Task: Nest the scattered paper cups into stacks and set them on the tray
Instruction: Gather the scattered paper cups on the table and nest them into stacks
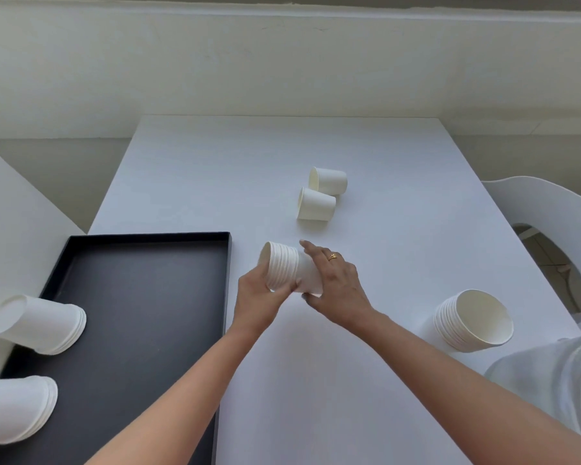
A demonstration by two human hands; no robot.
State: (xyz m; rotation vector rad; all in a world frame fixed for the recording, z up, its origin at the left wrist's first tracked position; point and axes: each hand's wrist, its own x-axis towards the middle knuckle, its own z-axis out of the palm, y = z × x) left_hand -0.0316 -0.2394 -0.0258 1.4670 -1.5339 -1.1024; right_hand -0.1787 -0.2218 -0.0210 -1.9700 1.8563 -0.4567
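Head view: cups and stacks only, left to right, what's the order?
Two upside-down stacks on the black tray at far left, overlapping in x: upper stack, lower stack → stack held by both hands → two loose cups lying on their sides, also overlapping in x → stack lying near the right table edge.

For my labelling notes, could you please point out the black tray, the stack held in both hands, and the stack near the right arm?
black tray [148,234]: head view, far rim.
held stack [284,266]: head view, stacked rims.
stack near right arm [483,318]: head view, inside wall.
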